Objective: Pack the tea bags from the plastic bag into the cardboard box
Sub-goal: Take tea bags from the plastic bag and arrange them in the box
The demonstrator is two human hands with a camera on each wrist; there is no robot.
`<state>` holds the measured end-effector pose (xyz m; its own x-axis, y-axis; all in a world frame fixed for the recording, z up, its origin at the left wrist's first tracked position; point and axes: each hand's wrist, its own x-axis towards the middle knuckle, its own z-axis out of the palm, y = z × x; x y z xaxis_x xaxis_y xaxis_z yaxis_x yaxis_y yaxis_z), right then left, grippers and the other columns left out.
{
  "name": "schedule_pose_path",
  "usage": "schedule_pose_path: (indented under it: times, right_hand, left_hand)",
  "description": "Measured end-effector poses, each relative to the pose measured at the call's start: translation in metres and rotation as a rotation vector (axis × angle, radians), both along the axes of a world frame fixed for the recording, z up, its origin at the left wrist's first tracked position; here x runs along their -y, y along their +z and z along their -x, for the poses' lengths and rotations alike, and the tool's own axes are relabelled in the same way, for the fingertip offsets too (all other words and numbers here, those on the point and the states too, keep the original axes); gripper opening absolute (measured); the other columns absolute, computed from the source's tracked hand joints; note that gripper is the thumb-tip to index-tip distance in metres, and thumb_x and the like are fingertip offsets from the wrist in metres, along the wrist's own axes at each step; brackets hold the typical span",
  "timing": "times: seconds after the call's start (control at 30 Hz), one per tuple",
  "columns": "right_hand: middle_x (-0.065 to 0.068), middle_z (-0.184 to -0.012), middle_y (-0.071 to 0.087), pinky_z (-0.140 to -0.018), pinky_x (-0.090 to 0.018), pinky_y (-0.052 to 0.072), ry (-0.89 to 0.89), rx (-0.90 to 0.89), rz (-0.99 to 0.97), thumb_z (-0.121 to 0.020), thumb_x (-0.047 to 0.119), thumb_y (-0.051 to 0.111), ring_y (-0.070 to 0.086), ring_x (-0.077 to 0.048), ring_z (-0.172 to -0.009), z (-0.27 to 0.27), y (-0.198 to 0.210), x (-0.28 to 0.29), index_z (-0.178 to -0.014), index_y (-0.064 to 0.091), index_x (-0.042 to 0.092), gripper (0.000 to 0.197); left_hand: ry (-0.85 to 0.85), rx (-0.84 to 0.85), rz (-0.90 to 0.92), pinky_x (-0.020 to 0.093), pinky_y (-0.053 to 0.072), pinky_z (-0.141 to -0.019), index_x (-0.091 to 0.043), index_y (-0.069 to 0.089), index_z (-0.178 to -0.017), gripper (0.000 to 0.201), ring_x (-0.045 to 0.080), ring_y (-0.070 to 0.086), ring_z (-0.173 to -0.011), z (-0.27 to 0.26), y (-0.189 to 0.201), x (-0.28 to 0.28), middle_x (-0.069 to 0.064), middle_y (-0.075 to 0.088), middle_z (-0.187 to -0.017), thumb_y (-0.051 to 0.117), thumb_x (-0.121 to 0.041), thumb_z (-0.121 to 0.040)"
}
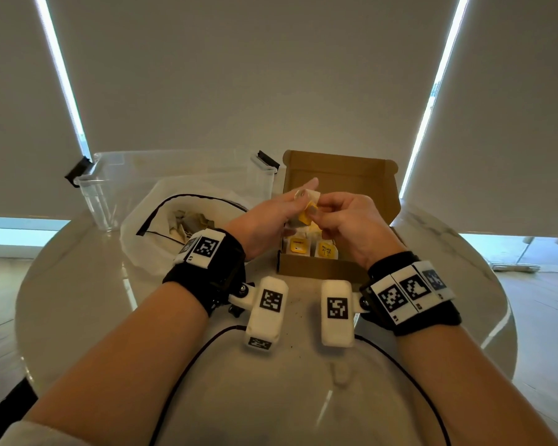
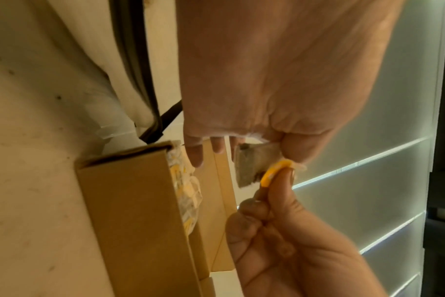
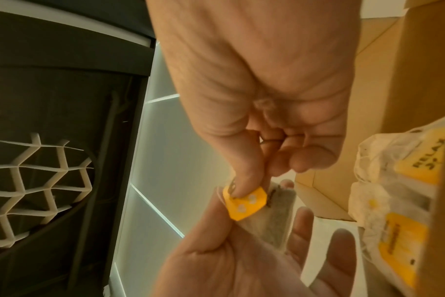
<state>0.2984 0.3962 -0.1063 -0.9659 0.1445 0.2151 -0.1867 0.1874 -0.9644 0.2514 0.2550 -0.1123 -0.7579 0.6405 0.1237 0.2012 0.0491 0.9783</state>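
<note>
yellow tag (image 3: 244, 205) and tea bag (image 2: 252, 164) are pinched between left hand (image 1: 268, 220) and right hand (image 1: 348, 223), held together above the open cardboard box (image 1: 316, 268); the plastic bag (image 1: 149, 220) is left beside it.

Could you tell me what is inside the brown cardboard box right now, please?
Inside the brown cardboard box, wrapped tea bags with yellow labels stand along its near side. Both hands, holding another tea bag above it, hide the rest of the interior.

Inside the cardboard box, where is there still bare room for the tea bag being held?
The cardboard box is crowded along its near wall, where packed tea bags stand. Bare floor remains behind them toward the lid, under both hands.
</note>
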Motion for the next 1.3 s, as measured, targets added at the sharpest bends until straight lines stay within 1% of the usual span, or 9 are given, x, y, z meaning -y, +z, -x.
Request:
schedule_pose_path:
  times: [0.1, 0.17, 0.3, 0.4, 0.6, 1.0, 1.1, 1.2, 1.3]
  right_hand:
    - [-0.001, -0.083, 0.064, -0.059, -0.022, 0.051, -0.053, 0.0, -0.006, -0.085, 0.004, 0.064, 0.056, -0.009, -0.068, 0.0, 0.002, -0.004, -0.092, 0.067, 0.012, 0.011]
    - [-0.005, -0.086, 0.066, -0.062, -0.024, 0.054, -0.123, 0.012, 0.003, -0.086, 0.003, 0.063, 0.061, -0.012, -0.069, 0.001, 0.003, -0.01, -0.09, 0.064, 0.014, 0.011]
    - [-0.009, -0.09, 0.066, -0.056, -0.022, 0.053, -0.252, 0.124, 0.069, -0.088, 0.006, 0.061, 0.067, -0.014, -0.068, 0.005, 0.003, -0.024, -0.093, 0.06, 0.011, 0.007]
    - [-0.011, -0.088, 0.065, -0.058, -0.025, 0.054, -0.327, 0.217, 0.091, -0.089, 0.007, 0.06, 0.064, -0.016, -0.067, 0.011, 0.0, -0.028, -0.104, 0.058, 0.005, 0.016]
    - [-0.013, -0.073, 0.059, -0.048, -0.026, 0.045, -0.389, 0.366, 0.143, -0.09, 0.0, 0.053, 0.056, -0.019, -0.056, 0.019, -0.01, -0.027, -0.103, 0.054, 0.001, 0.013]
    - [-0.008, -0.073, 0.057, -0.055, -0.026, 0.042, -0.37, 0.391, 0.264, -0.085, 0.004, 0.057, 0.05, -0.015, -0.059, 0.022, -0.017, -0.031, -0.104, 0.054, 0.001, 0.019]
    - [-0.007, -0.083, 0.059, -0.064, -0.025, 0.05, -0.444, 0.207, 0.396, -0.089, 0.005, 0.055, 0.055, -0.013, -0.066, 0.025, -0.017, -0.036, -0.106, 0.051, 0.009, 0.018]
    - [-0.006, -0.09, 0.056, -0.081, -0.033, 0.057, -0.573, 0.131, 0.257, -0.091, 0.003, 0.054, 0.063, -0.018, -0.083, 0.029, -0.018, -0.045, -0.114, 0.056, 0.01, 0.024]
    - [-0.005, -0.08, 0.052, -0.087, -0.041, 0.055, -0.588, 0.211, 0.105, -0.087, -0.004, 0.056, 0.063, -0.028, -0.098, 0.04, -0.022, -0.052, -0.082, 0.059, 0.011, 0.016]
  left_hand:
    - [0.021, -0.041, 0.044, 0.032, 0.027, -0.103, -0.036, 0.026, -0.146, 0.047, 0.008, 0.033, -0.124, 0.0, 0.0, -0.004, -0.011, 0.03, -0.145, 0.027, -0.045, -0.101]
    - [0.1, -0.078, 0.083, 0.032, 0.035, -0.102, -0.03, 0.035, -0.143, 0.046, 0.013, 0.042, -0.124, 0.002, 0.001, -0.005, -0.006, 0.044, -0.137, 0.033, -0.045, -0.1]
    - [0.166, -0.448, 0.453, 0.017, 0.046, -0.08, -0.02, 0.048, -0.13, 0.043, 0.011, 0.055, -0.104, 0.007, 0.002, -0.007, -0.006, 0.056, -0.113, 0.061, -0.026, -0.09]
    - [0.066, -0.625, 0.756, 0.027, 0.046, -0.089, -0.024, 0.046, -0.132, 0.06, 0.012, 0.048, -0.107, 0.012, 0.003, -0.022, -0.005, 0.052, -0.119, 0.074, -0.031, -0.078]
    - [0.003, -0.829, 1.104, 0.038, 0.043, -0.091, -0.024, 0.049, -0.118, 0.041, 0.024, 0.037, -0.114, 0.021, 0.003, -0.047, 0.004, 0.044, -0.121, 0.067, -0.034, -0.083]
    - [0.041, -0.705, 1.049, 0.039, 0.04, -0.101, -0.028, 0.045, -0.131, 0.057, 0.023, 0.041, -0.116, 0.029, -0.003, -0.037, 0.003, 0.044, -0.129, 0.07, -0.035, -0.08]
    - [0.072, -0.61, 0.887, 0.034, 0.046, -0.094, -0.024, 0.049, -0.127, 0.055, 0.016, 0.049, -0.107, 0.029, -0.005, -0.032, -0.002, 0.049, -0.122, 0.071, -0.038, -0.08]
    - [0.129, -0.555, 0.692, 0.023, 0.05, -0.078, -0.022, 0.056, -0.116, 0.042, 0.008, 0.054, -0.089, 0.025, -0.004, -0.029, -0.003, 0.056, -0.107, 0.07, -0.039, -0.081]
    - [0.121, -0.572, 0.661, 0.024, 0.052, -0.077, -0.019, 0.06, -0.109, 0.031, 0.01, 0.057, -0.086, 0.022, -0.002, -0.03, -0.003, 0.059, -0.098, 0.071, -0.029, -0.082]
